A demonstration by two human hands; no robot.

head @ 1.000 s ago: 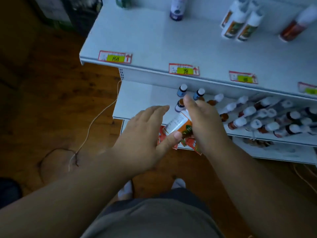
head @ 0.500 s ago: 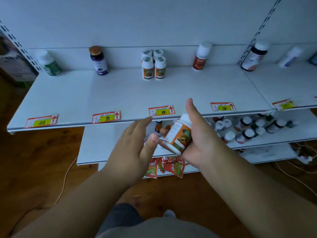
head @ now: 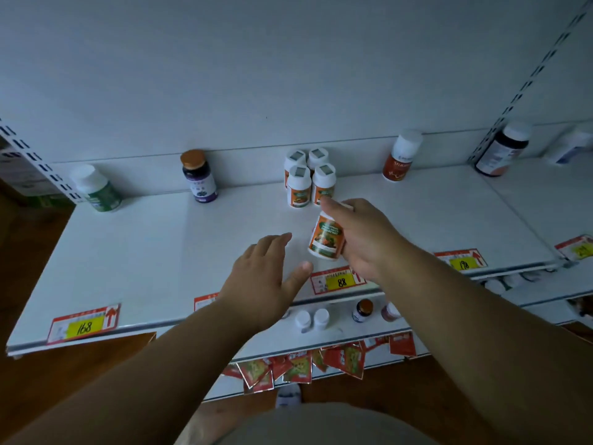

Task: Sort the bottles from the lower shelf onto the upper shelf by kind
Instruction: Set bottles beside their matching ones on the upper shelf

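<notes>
At the far left of the upper shelf [head: 154, 252] stands a green-labelled bottle [head: 98, 189] with a white cap, back against the wall. To its right, also at the back, is a dark purple bottle [head: 199, 176] with an orange-brown lid. On the near edge of the shelf sits a red and yellow price tag marked 168 [head: 84, 322].

The person's left hand [head: 261, 282] hovers flat above the near part of the shelf, fingers straight and spread, thumb out to the right, holding nothing. Just right of it the right hand [head: 362, 239] grips an orange-labelled bottle [head: 326, 237], fingers wrapped round its right side and the forefinger lying over its top. The bottle is held upright, slightly tilted, over the middle of the upper shelf; whether its base touches the board I cannot tell. Just beyond it, toward the wall, a cluster of four matching orange bottles [head: 309, 178] stands close together with white caps.

Below the hands, on the shelf edge, is a tag marked 88 [head: 340, 281]. Under it the lower shelf [head: 346, 335] shows a few small bottles [head: 362, 311], upright, and red sachets [head: 298, 367] hang along its front.

Farther right at the back stands a red-labelled bottle [head: 402, 160], then a dark bottle [head: 502, 149] beside the slotted upright, and a tag marked 198 [head: 462, 261] on the near edge
</notes>
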